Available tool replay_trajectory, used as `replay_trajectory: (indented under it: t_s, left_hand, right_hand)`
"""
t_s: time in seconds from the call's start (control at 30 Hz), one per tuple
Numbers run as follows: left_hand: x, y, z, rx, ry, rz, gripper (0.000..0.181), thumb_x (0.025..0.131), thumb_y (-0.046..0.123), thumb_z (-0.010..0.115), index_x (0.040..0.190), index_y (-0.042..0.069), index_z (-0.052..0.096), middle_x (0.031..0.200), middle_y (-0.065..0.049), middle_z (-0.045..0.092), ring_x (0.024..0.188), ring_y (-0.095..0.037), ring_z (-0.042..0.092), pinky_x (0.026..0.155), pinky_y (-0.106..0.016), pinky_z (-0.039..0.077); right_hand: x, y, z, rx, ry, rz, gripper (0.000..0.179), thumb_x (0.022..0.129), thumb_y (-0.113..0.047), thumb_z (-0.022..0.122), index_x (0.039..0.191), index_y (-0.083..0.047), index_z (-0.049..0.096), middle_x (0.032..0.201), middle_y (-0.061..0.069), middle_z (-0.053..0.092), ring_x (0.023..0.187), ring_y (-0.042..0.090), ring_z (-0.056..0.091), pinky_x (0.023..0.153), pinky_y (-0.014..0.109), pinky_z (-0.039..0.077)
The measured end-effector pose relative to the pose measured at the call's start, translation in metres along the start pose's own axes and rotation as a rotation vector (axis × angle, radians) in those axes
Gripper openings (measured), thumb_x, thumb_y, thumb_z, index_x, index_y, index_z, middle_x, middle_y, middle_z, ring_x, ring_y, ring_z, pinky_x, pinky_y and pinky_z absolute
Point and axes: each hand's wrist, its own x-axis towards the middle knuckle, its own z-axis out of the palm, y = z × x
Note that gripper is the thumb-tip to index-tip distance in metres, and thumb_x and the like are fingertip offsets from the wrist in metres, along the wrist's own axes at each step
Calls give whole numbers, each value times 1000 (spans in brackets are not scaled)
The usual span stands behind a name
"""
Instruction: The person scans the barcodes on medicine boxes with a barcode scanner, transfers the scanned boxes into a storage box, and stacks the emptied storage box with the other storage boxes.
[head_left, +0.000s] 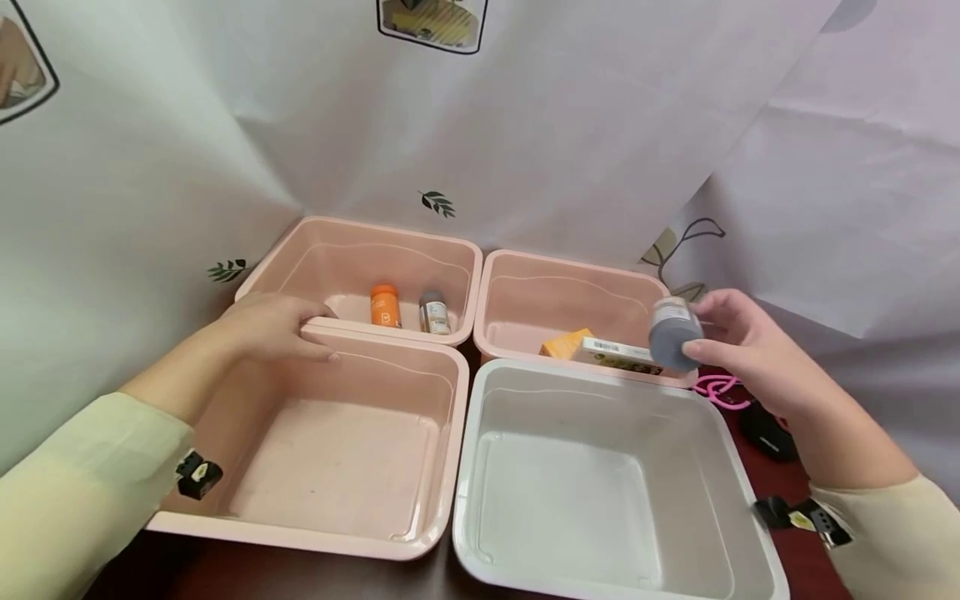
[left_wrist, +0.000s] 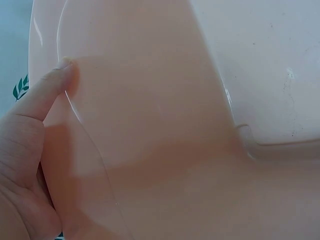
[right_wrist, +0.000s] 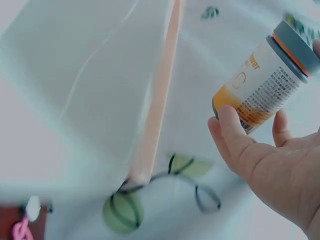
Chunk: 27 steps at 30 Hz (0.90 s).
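Note:
My right hand (head_left: pixel 742 346) holds a small bottle (head_left: pixel 672 333) above the right edge of the back right pink bin. The right wrist view shows that bottle's grey cap with an orange band and its white-and-orange label (right_wrist: pixel 257 82), gripped by the fingers and thumb of the right hand (right_wrist: pixel 272 160). At the back rim of the front left pink bin (head_left: pixel 450 433), my left hand (head_left: pixel 273 325) grips the edge. Its thumb (left_wrist: pixel 52 87) lies along the bin's inner wall in the left wrist view, with the other fingers mostly hidden behind the rim.
The back left pink bin (head_left: pixel 390 230) contains an orange bottle (head_left: pixel 385 306) and a grey-capped bottle (head_left: pixel 435 313). In the back right pink bin (head_left: pixel 577 267) lie a yellow box (head_left: pixel 564 343) and a white box (head_left: pixel 617 356). A grey bin (head_left: pixel 480 467) stands front right, beside pink cord (head_left: pixel 722 390) and a black object (head_left: pixel 768 433).

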Motion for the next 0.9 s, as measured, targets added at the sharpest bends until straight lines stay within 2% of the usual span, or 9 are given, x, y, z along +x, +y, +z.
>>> replay_trajectory:
  t_s: [0.13, 0.23, 0.4, 0.53, 0.73, 0.9]
  left_hand:
    - [0, 0, 2, 4, 2, -6, 58, 80, 67, 85, 116, 22, 78, 102, 8, 75, 92, -18, 68, 86, -54, 48]
    - [0, 0, 3, 5, 11, -6, 55, 81, 65, 86, 116, 23, 78, 101, 9, 75, 93, -18, 68, 86, -54, 48]
    - [0, 0, 1, 11, 11, -10, 55, 80, 64, 86, 117, 23, 78, 102, 9, 75, 93, -19, 69, 86, -54, 47]
    - [2, 2, -1, 10, 4, -22, 57, 80, 66, 85, 117, 23, 77, 102, 8, 75, 92, -18, 68, 84, -55, 46]
    - [1, 2, -1, 14, -4, -12, 57, 80, 65, 86, 117, 23, 77, 102, 8, 75, 91, -18, 68, 82, -53, 47]
    - [1, 0, 1, 18, -1, -11, 55, 80, 64, 86, 117, 24, 78, 102, 9, 75, 92, -18, 69, 82, -53, 47]
  right_hand:
    - [24, -23, 24, -91, -84, 7, 46, 95, 4, 72, 129, -9, 44, 123, 10, 59, 110, 17, 68, 85, 23, 56]
    - [37, -41, 40, -138, -139, 32, 58, 92, -2, 80, 132, -5, 38, 129, 18, 56, 118, 28, 64, 89, 25, 56]
    - [52, -63, 66, -105, -192, 12, 77, 82, 2, 87, 134, 0, 31, 131, 25, 54, 122, 38, 61, 96, 29, 56]
    - [66, -71, 84, -110, -211, -53, 80, 78, 1, 91, 135, -1, 34, 134, 22, 54, 125, 34, 59, 101, 32, 54]
    - [100, -74, 122, -93, -229, -92, 79, 78, -2, 92, 136, 1, 38, 138, 19, 49, 130, 35, 55, 112, 49, 46]
    - [123, -78, 157, -163, -246, -99, 78, 76, -15, 95, 136, -5, 46, 137, 11, 52, 124, 32, 58, 110, 48, 47]
